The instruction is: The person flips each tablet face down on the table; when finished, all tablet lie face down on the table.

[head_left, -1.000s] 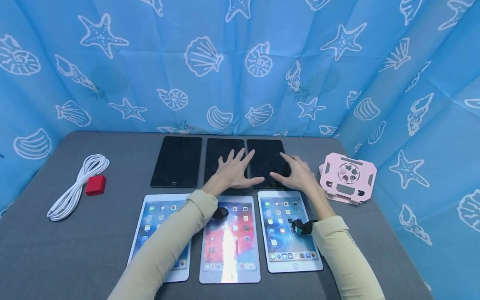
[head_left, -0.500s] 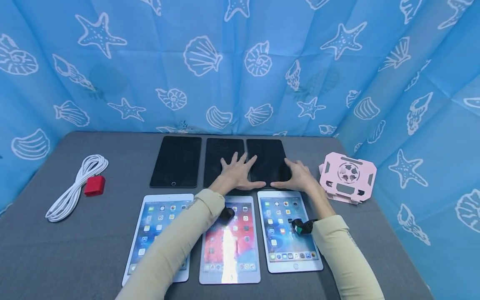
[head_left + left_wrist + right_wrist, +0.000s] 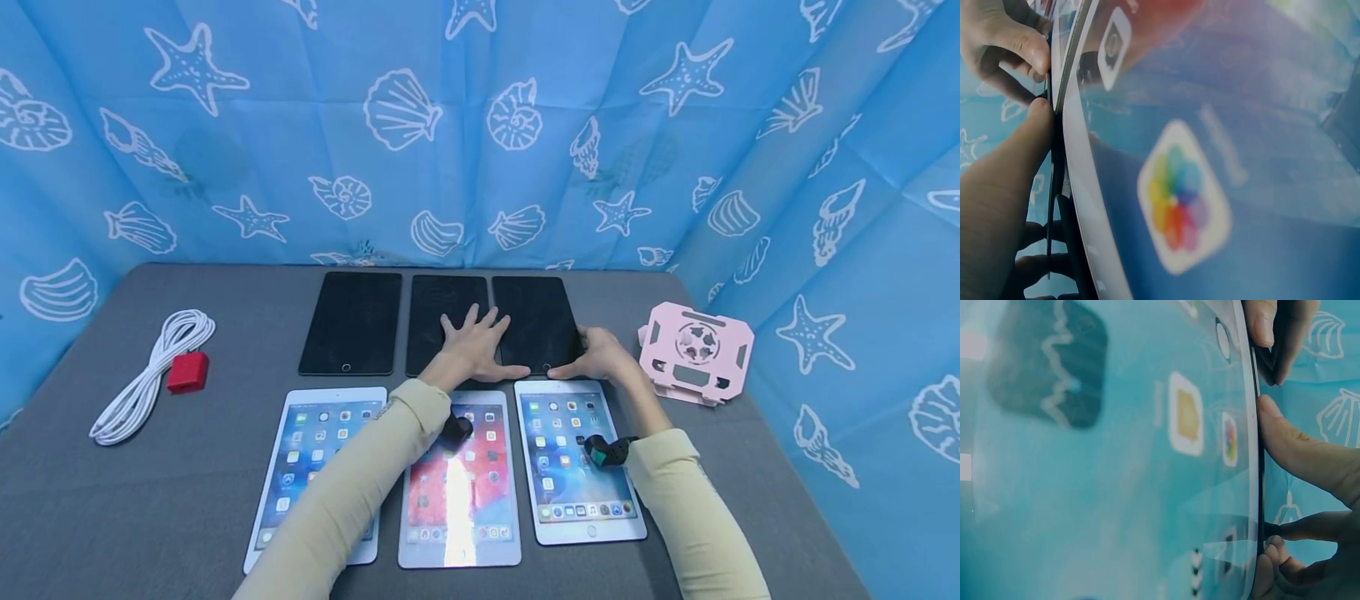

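Three black-screened tablets lie in the far row. My left hand (image 3: 471, 348) spreads its straight fingers over the middle black tablet (image 3: 429, 312), its thumb reaching to the lower edge of the right black tablet (image 3: 534, 321). At that tablet's lower right corner, my right hand (image 3: 597, 354) has its fingers curled along the side and its thumb at the bottom edge. In the right wrist view, the right thumb (image 3: 1291, 434) sits against the thin dark edge. The left black tablet (image 3: 352, 321) lies untouched.
Nearer lie three lit white tablets: left (image 3: 322, 433), middle (image 3: 491, 458) and right (image 3: 570, 483), partly under my forearms. A pink stand (image 3: 697, 354) is at right. Coiled white cable (image 3: 161, 367) and a red block (image 3: 187, 372) lie at left. A blue curtain (image 3: 300, 125) hangs behind.
My left hand has shifted slightly right and toward me. My right hand has drawn back from the tablet's screen to its lower right corner, fingers curling in.
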Motion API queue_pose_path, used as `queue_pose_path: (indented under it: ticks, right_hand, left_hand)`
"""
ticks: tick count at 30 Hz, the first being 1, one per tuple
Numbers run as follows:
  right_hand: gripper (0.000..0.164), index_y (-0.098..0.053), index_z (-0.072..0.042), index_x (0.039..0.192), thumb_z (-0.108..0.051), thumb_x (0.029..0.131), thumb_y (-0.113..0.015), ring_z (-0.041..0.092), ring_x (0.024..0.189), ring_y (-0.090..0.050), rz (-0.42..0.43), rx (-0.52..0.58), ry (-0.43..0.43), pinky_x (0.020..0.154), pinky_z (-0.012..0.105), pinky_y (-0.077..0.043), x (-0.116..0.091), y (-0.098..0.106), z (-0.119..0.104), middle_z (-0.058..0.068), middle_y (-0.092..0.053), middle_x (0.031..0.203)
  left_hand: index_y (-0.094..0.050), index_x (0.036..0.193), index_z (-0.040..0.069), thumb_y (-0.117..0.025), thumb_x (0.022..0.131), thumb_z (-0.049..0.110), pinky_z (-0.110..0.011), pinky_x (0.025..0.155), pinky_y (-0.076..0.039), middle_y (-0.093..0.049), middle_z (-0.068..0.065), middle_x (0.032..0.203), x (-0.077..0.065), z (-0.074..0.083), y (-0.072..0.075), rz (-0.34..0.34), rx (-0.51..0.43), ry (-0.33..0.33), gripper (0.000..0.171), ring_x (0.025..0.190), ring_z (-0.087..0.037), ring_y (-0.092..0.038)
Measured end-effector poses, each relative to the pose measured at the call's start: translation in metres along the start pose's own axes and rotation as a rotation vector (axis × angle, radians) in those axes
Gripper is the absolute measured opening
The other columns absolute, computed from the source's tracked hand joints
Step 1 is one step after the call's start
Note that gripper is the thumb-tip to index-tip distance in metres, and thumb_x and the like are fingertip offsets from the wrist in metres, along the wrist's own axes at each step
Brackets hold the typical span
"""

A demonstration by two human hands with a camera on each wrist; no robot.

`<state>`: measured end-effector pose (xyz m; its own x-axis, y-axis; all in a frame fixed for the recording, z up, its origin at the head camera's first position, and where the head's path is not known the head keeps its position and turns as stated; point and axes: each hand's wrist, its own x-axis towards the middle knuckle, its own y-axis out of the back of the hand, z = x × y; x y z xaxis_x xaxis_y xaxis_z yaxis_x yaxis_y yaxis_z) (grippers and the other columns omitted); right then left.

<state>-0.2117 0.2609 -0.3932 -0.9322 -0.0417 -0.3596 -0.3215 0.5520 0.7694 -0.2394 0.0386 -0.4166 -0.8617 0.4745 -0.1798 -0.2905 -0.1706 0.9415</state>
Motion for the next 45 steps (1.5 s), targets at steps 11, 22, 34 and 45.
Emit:
queue_pose_path:
  ticks: [11,22,34,45]
  right_hand:
    - [0.102,-0.02,0.009,0.159,-0.014,0.083,-0.085,0.049,0.144,-0.037,0.019,0.176,-0.057,0.121,0.06,-0.03,0.002,0.0,0.006,0.037,-0.032,0.158]
    - [0.1,-0.025,0.003,0.16,-0.012,0.082,-0.085,0.045,0.123,-0.056,0.064,0.272,0.057,0.112,0.058,-0.043,-0.004,0.0,0.014,0.033,-0.049,0.143]
    - [0.103,-0.022,-0.002,0.161,-0.008,0.08,-0.085,0.047,0.125,-0.058,0.102,0.352,0.153,0.108,0.056,-0.047,-0.01,0.0,0.018,0.03,-0.049,0.147]
    - [0.099,-0.025,-0.008,0.162,0.003,0.081,-0.081,0.05,0.127,-0.059,0.104,0.437,0.294,0.091,0.038,-0.059,-0.02,0.011,0.013,0.025,-0.043,0.146]
  left_hand:
    - [-0.024,0.164,0.019,-0.06,0.087,0.076,-0.079,0.117,-0.01,-0.019,-0.009,0.172,0.002,0.001,-0.001,-0.003,0.004,0.003,0.102,0.161,-0.037,-0.009]
    - [-0.022,0.165,0.021,-0.059,0.088,0.076,-0.079,0.117,-0.009,-0.018,-0.01,0.172,0.001,0.001,0.003,-0.029,-0.005,-0.001,0.101,0.161,-0.036,-0.008]
    - [-0.021,0.165,0.02,-0.059,0.089,0.075,-0.077,0.118,-0.01,-0.018,-0.011,0.172,0.003,0.004,0.003,-0.043,-0.006,-0.014,0.101,0.161,-0.038,-0.007]
    - [-0.025,0.163,0.013,-0.063,0.091,0.067,-0.06,0.127,-0.013,-0.027,-0.016,0.169,0.007,0.009,0.0,-0.001,-0.034,-0.082,0.098,0.159,-0.036,-0.02]
